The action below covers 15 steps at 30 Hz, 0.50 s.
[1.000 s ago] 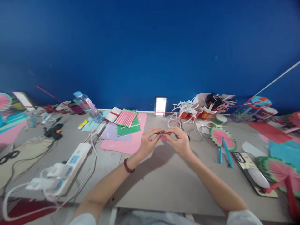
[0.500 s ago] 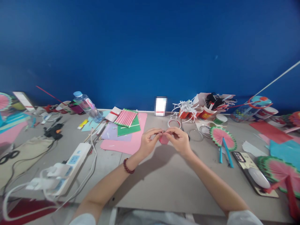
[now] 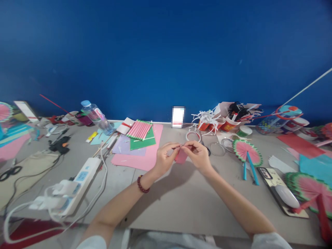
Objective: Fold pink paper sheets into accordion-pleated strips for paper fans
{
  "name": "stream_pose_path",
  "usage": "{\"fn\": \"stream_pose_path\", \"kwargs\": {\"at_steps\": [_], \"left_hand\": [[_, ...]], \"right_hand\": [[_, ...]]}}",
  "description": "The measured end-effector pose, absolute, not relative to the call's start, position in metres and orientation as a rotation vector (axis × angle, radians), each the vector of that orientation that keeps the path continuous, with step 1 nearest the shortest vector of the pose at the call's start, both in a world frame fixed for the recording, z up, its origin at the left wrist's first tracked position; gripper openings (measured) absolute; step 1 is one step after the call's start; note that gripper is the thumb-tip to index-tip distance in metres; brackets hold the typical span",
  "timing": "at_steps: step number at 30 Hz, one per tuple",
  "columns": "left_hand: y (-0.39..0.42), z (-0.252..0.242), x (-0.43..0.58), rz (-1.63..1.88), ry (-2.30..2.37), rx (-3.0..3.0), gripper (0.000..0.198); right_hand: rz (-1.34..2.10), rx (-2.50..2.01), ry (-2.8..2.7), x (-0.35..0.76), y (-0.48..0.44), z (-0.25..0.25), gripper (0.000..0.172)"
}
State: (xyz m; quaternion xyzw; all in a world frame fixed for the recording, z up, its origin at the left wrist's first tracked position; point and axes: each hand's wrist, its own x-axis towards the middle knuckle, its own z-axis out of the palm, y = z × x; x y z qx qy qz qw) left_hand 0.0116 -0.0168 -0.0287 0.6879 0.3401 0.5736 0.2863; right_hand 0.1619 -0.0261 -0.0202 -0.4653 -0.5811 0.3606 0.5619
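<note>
A small piece of pink paper [image 3: 182,157] is held up over the middle of the table, pinched at its upper edge by both hands. My left hand [image 3: 167,155], with a beaded bracelet [image 3: 141,184] on the wrist, is closed on the paper's left side. On the other side, my right hand [image 3: 198,155] grips it between thumb and fingers, the fingertips of both hands nearly touching. Left of the hands, a pleated pink strip with green edges [image 3: 140,130] rests on green paper [image 3: 146,142] and a pink sheet [image 3: 129,162].
Left are a power strip [image 3: 83,183] with cables, a tilted water bottle [image 3: 97,117] and a glue gun [image 3: 60,144]. Tape rolls [image 3: 217,149] and red cups [image 3: 228,125] stand behind my right hand. Round paper fans [image 3: 247,152], a phone [image 3: 269,176] and a mouse [image 3: 286,196] lie right.
The pink paper between my fingers has turned and now hangs lower, with more of its face showing. Both hands stay nearly in place.
</note>
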Motion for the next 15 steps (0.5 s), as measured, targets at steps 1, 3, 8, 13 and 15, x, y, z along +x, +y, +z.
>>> {"fn": "stream_pose_path", "kwargs": {"at_steps": [1, 3, 8, 13, 15], "left_hand": [[-0.0173, -0.0287, 0.0116, 1.542, 0.908, 1.846, 0.013], [-0.0183, -0.0284, 0.0118, 1.551, 0.915, 1.859, 0.013], [-0.0205, -0.0254, 0.0126, 1.491, 0.959, 1.816, 0.015], [-0.0173, -0.0252, 0.0151, 1.359, 0.931, 1.560, 0.019], [-0.0145, -0.0261, 0.0157, 1.286, 0.871, 1.420, 0.022]], "right_hand": [[0.856, -1.082, -1.349, 0.1614, -0.0259, -0.0209, 0.018], [0.854, -1.041, -1.316, 0.1611, -0.0254, -0.0221, 0.019], [0.726, -1.034, -1.456, 0.1638, -0.0255, -0.0205, 0.016], [0.731, -1.058, -1.469, 0.1672, -0.0254, -0.0166, 0.013], [0.790, -1.070, -1.418, 0.1676, -0.0243, -0.0172, 0.014]]}}
